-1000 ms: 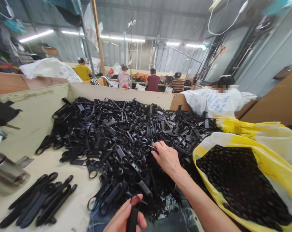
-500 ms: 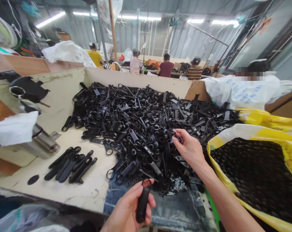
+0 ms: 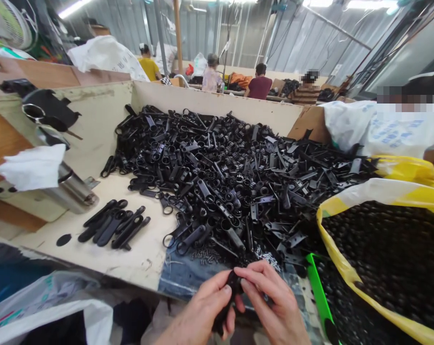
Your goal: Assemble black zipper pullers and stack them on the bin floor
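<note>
My left hand [image 3: 208, 304] is closed round a black plastic handle [image 3: 233, 283], held tilted with its ring end up, low in front of me. My right hand [image 3: 274, 302] meets it there, thumb and fingertips pinched together at the handle's ring end. Whatever those fingertips hold is hidden by them. Just beyond both hands lie small silver pins [image 3: 267, 258] on a blue cloth [image 3: 177, 270]. Behind them rises a big heap of loose black plastic parts [image 3: 202, 187], many with ring ends.
Several black handles [image 3: 112, 225] lie grouped on the pale board at left, near a metal cylinder [image 3: 76, 191]. On the right are a yellow-edged sack [image 3: 382, 258] of small black pieces and a green tray edge [image 3: 319, 292]. Other people sit farther back.
My right hand has come from the heap down to the handle in my left hand, and the two hands now touch. The camera has tipped downward.
</note>
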Demonstrator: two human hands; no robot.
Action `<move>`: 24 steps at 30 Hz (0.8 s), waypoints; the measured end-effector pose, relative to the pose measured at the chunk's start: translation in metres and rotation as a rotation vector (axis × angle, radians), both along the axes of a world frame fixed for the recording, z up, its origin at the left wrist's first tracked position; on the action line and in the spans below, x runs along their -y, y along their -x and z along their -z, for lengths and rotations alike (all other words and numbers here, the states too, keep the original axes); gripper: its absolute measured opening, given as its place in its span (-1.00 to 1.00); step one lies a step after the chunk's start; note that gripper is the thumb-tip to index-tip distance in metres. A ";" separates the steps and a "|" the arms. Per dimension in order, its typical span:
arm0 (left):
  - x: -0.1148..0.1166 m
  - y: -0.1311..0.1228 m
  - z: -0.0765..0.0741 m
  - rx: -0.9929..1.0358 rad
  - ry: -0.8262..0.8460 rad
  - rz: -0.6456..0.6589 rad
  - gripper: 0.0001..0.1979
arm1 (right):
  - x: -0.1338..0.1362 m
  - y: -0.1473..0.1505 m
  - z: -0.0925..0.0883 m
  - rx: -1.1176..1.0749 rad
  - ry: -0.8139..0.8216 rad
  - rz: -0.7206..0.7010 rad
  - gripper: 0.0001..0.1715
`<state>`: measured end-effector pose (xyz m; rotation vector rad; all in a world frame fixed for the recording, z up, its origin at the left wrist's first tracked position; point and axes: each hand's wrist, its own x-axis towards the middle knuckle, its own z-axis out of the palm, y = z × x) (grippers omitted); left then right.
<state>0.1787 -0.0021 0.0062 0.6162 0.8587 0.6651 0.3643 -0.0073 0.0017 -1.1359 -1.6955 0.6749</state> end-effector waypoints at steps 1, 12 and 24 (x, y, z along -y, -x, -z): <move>0.001 0.000 -0.004 -0.012 -0.004 0.014 -0.49 | 0.000 -0.002 -0.001 0.021 -0.005 0.023 -0.74; 0.005 0.001 -0.001 -0.102 -0.054 0.183 -0.72 | 0.012 -0.009 -0.001 0.006 -0.013 0.030 -0.87; 0.011 0.008 0.003 -0.128 -0.090 0.321 -0.69 | 0.021 -0.016 0.006 0.051 0.003 -0.020 -0.80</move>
